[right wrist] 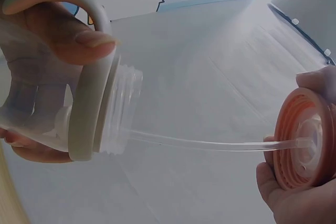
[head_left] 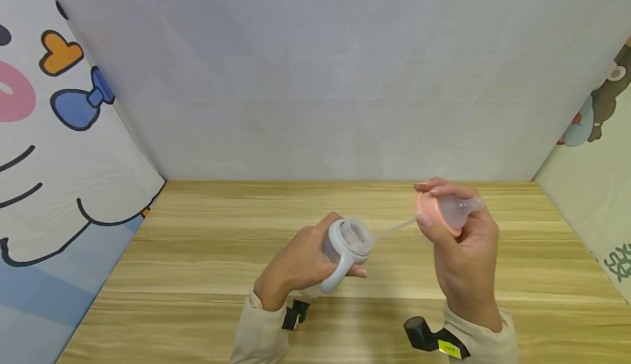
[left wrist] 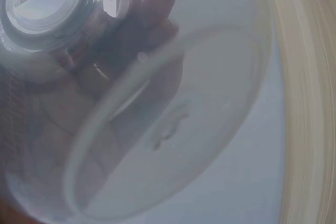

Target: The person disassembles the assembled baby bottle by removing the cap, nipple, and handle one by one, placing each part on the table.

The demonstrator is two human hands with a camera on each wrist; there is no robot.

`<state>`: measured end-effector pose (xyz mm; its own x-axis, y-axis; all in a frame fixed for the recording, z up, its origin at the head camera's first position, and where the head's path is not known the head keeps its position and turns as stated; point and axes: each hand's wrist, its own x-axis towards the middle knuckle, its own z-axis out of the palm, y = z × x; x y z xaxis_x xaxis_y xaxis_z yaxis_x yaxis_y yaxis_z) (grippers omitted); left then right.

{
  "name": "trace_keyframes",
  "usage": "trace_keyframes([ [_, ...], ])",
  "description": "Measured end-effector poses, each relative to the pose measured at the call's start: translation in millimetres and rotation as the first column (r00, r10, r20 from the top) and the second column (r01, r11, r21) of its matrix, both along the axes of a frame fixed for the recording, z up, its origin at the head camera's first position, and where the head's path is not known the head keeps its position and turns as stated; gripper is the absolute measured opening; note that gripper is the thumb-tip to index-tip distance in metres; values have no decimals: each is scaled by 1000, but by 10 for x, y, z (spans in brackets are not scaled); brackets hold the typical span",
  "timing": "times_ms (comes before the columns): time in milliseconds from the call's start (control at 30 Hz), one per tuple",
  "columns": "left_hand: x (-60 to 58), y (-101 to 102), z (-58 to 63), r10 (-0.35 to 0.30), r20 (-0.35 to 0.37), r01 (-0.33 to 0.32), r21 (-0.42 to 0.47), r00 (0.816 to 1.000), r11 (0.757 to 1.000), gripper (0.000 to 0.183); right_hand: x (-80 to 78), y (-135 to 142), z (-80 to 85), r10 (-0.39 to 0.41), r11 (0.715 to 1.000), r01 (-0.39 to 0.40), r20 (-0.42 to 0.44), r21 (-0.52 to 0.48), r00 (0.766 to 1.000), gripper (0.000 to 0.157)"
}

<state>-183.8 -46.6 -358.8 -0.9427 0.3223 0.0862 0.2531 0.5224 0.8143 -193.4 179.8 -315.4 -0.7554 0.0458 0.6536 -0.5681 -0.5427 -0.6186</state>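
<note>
"Two hands are busy here; what does each have?"

"The left hand (head_left: pixel 305 257) is wrapped round the clear bottle (head_left: pixel 340 241), which it holds above the counter (head_left: pixel 197 254). To the right of the bottle and well apart from it, the right hand (head_left: pixel 465 254) pinches the coral cap (head_left: pixel 434 208) by its rim, with the clear teat (head_left: pixel 455 211) pointing away from the bottle."

"How would the bottle handle?"

"Light and stiff-walled, I'd judge, and perhaps slick on the smooth body. The grey ring (head_left: pixel 351 253) with its curved handle (head_left: pixel 337 276) looks the surest hold, leaving the threaded neck (right wrist: pixel 123 108) free."

"And the other piece?"

"The cap seems rigid, so its rim is a good place to pinch. The teat is probably soft and would squash. The thin straw (right wrist: pixel 210 145), spanning from the cap to the bottle's mouth, looks bendy and could flick. I can't tell how far it goes inside the bottle."

"How are the hands set?"

"The left comes from the bottle's left side, thumb beside the handle, with the bottle tilted. The right is raised at the bottle's right, the cap's threaded underside turned towards the bottle."
</note>
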Motion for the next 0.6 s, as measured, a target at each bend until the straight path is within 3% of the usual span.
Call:
trace_keyframes([
  [600,-11,22,-32,1,-11,-1,-20,1000,1000,61,24,69,20,-7,999,6,-16,-41,1000,35],
])
